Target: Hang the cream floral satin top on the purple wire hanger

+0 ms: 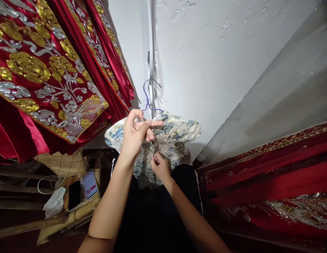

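Observation:
A white floral blouse (181,128) with blue and yellow print hangs on a thin purple hanger (146,93) in front of me. My left hand (137,130) is at its neckline, thumb and fingers closed around the top of the narrow front strip, with one finger pointing right. Lower on the same strip, my right hand (160,167) pinches the fabric between thumb and curled fingers. Between the two hands the strip runs almost straight down. Whatever lies inside the fingertips is too small to make out. The blouse's lower part bunches up against my dark clothing.
Red cloth with gold and silver sequins (28,66) hangs at the upper left. A bamboo seat (79,214) at the lower left bears a phone (75,195) and crumpled white plastic (55,202). Red embroidered fabric (284,186) lies along the right. A white wall (200,52) stands behind.

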Demonstrator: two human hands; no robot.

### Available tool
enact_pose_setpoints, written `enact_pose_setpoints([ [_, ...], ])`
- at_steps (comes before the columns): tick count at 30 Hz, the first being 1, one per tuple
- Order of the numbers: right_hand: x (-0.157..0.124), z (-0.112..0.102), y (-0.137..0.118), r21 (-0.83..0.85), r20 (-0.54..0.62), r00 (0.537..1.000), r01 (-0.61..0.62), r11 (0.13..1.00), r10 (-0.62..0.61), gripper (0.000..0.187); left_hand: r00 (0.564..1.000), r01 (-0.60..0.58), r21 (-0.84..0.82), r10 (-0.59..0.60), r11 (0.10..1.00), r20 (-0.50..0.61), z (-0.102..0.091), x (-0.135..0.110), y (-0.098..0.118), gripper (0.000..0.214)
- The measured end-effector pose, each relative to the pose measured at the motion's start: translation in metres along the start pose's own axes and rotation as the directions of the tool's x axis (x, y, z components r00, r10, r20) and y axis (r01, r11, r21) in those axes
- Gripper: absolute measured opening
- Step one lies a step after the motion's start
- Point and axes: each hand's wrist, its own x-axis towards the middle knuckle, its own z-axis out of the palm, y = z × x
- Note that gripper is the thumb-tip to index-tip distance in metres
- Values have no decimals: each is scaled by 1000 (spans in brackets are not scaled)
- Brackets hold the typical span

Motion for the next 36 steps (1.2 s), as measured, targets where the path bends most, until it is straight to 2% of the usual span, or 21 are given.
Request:
enact_pose_setpoints([
  [2, 7, -11, -9, 78, -3, 1000, 16, 997, -16, 20, 1000, 11, 18, -12, 1000, 10, -3, -3, -4, 37],
  [4, 21, -29, -29, 203, -103, 994, 66, 977, -46, 17, 1000, 17, 46, -18, 999, 20, -7, -6, -11, 37],
  [6, 43, -52, -59, 266, -253, 960, 184, 946, -115, 28, 999, 19, 76, -21, 997, 35, -9, -10, -17, 35],
  [7, 56, -64, -75, 276, -279, 945, 247, 929, -169, 37, 999, 20, 90, -24, 996, 45, -9, -11, -20, 34],
  [9, 80, -85, -106, 260, -237, 944, 289, 922, -229, 45, 997, 19, 119, -27, 993, 66, -8, -13, -23, 31],
  [12, 104, -104, -132, 120, -3, 961, 276, 954, -278, 26, 998, -6, 150, -5, 989, 70, -5, -15, -22, 29],
  [15, 110, -109, -134, 20, 124, 960, 250, 968, -250, 24, 999, -31, 157, 26, 987, 33, -5, -16, -22, 30],
  [18, 106, -108, -128, -14, 158, 955, 257, 966, -252, 18, 1000, -17, 172, 13, 985, 23, -8, -16, -28, 31],
  [23, 108, -102, -130, -70, 53, 921, 389, 918, -386, 12, 995, 94, 203, -95, 975, -6, -15, -16, -48, 30],
  [27, 110, -91, -131, -79, 37, 889, 459, 885, -457, 9, 993, 109, 224, -97, 969, -63, -22, -20, -56, 30],
  [32, 108, -91, -143, 11, 2, 903, 429, 903, -429, 10, 994, 107, 369, -95, 923, -48, -28, -25, -68, 23],
  [36, 112, -110, -158, 154, -190, 900, 421, 894, -391, 15, 969, 214, 504, -246, 837, -2, -33, -40, -91, 31],
])
